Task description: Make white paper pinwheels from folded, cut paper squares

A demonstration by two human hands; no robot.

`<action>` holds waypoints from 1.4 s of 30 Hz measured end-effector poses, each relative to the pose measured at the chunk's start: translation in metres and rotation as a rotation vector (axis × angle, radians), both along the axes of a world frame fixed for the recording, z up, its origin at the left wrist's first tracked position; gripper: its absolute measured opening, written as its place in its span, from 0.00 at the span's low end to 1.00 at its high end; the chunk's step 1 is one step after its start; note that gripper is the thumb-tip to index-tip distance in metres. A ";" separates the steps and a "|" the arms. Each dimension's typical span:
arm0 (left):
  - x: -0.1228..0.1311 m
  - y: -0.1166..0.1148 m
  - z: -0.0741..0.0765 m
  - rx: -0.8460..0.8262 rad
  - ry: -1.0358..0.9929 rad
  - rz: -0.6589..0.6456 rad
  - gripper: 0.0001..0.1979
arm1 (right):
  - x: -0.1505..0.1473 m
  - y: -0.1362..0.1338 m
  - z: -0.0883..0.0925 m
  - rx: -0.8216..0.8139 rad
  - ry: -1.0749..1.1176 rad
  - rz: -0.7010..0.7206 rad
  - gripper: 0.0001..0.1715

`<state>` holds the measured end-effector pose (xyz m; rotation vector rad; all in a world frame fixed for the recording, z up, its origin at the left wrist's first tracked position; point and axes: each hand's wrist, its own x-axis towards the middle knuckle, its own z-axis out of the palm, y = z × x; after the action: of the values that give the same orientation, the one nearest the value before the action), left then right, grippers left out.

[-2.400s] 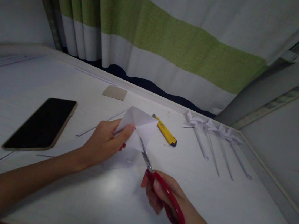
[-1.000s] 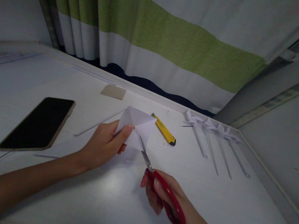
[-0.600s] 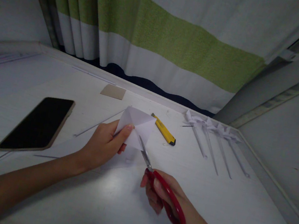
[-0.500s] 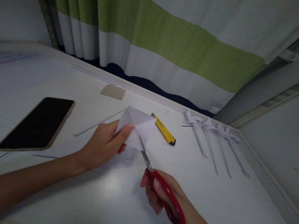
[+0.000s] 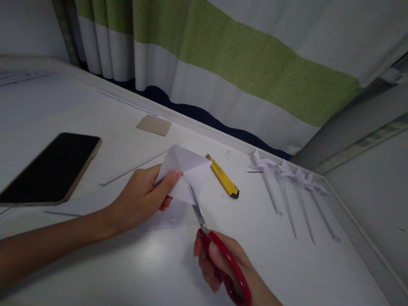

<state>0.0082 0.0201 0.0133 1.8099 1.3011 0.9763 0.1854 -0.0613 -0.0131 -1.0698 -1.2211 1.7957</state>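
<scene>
A square of white paper (image 5: 190, 164), creased along its diagonals, is pinched between the thumb and fingers of my left hand (image 5: 146, 190). My right hand (image 5: 220, 260) is closed around the red handles of a pair of scissors (image 5: 234, 270). The scissor blades lie across the paper's lower right corner, tips pointing toward its centre near my left thumb. Just behind the paper on the right lies a yellow utility knife (image 5: 225, 179). Beneath my left forearm is a flat white sheet (image 5: 100, 204), partly hidden.
A phone (image 5: 52, 168) lies at left. Several paper pinwheels on rolled paper sticks (image 5: 291, 186) rest at back right. Behind the hands are a beige card (image 5: 154, 125) and a thin paper stick (image 5: 130, 168). A striped curtain (image 5: 222, 33) hangs beyond the table's raised back edge.
Both hands, the paper and the scissors hold almost the same position. The scissor handles look very slightly nearer together.
</scene>
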 end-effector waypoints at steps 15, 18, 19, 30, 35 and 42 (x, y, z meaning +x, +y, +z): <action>0.000 0.001 -0.005 -0.083 -0.120 -0.017 0.17 | 0.002 0.001 -0.003 -0.005 -0.047 -0.020 0.20; 0.001 0.002 -0.006 -0.113 -0.170 -0.025 0.17 | 0.001 0.002 -0.002 -0.001 -0.061 -0.032 0.20; 0.001 0.002 -0.006 -0.115 -0.180 -0.035 0.17 | 0.001 0.002 -0.002 0.001 -0.060 -0.035 0.20; -0.001 0.004 -0.004 -0.092 -0.161 -0.071 0.19 | 0.002 0.001 -0.004 0.004 -0.051 -0.041 0.20; -0.002 0.004 -0.005 -0.068 -0.154 -0.072 0.21 | 0.002 0.003 -0.004 -0.007 -0.037 -0.049 0.20; -0.002 0.005 -0.006 -0.066 -0.129 -0.070 0.22 | 0.002 0.001 -0.003 -0.015 -0.031 -0.057 0.20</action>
<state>0.0065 0.0251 0.0072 1.7017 1.1699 0.9836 0.1870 -0.0601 -0.0162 -1.1332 -1.1853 1.7540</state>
